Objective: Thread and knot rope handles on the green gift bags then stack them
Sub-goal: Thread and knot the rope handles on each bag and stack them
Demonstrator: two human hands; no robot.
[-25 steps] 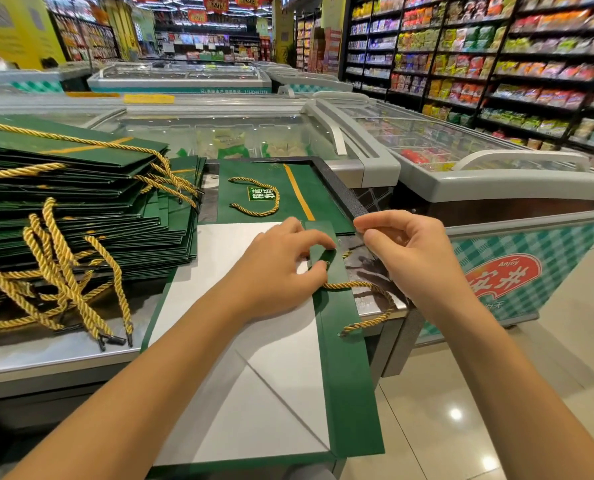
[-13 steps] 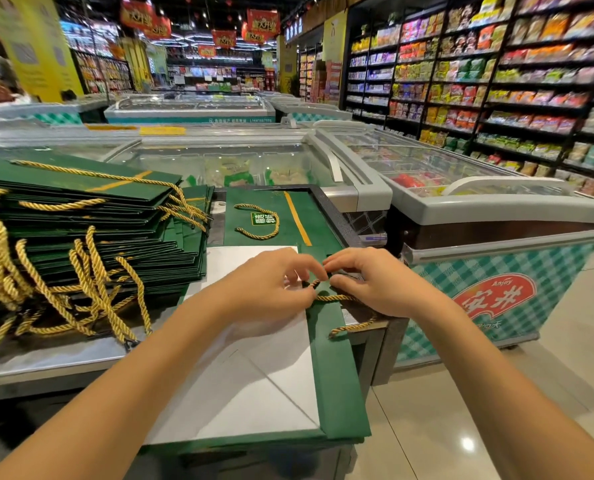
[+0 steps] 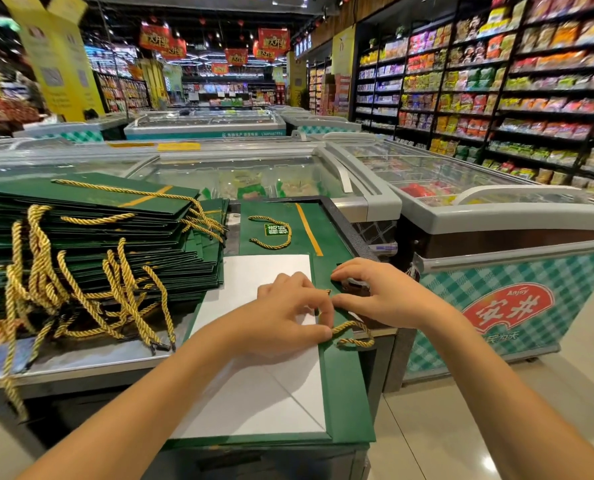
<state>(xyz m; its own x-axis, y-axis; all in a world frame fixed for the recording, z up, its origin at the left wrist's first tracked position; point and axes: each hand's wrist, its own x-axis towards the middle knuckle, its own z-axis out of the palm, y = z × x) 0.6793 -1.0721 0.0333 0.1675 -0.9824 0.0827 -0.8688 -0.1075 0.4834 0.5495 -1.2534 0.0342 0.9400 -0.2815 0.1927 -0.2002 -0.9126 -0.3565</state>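
The right hand, lifted well clear of the bag 1 second ago, has come down to meet the left hand, and the 2 now work thumb to thumb at the folded rim of the green gift bag. The bag lies flat, white lining up, on the metal tabletop, its near end overhanging the edge.

The left grip pinches the gold rope between thumb and forefinger just where it meets the rim. A short loop trails past the rim. The right grip is curled at the same rim, but I cannot tell whether it holds the rope's end or only the paper.

The likeliest slip: the end pulls back through the hole before the knot bites, if either pinch eases. A hard tug could also tear the punched paper. The overhang means a sideways pull may drag the bag off. The stack of finished bags sits just left, its handles dangling.
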